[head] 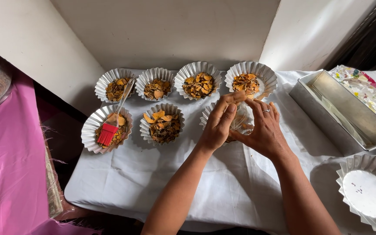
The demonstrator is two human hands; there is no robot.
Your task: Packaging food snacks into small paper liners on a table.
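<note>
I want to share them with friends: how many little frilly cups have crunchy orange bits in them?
6 clearly: four at the back, two in front. A seventh hides behind the hands.

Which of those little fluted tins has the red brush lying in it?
The fluted tin at the front left, nearest the pink cloth. The red silicone brush rests in it, its clear handle reaching back over the tin behind; the other tins hold only filling.

Both hands meet over a white cloth (223,182): the left hand (217,124) and the right hand (264,128) pinch a small clear plastic piece (241,122) above a fluted foil cup (206,116). Six more fluted cups (199,80) hold orange-brown flakes, and a red-bristled brush (109,128) rests across two of them. A metal loaf tin (349,113) stands to the right, near an empty fluted cup (366,191).
</note>
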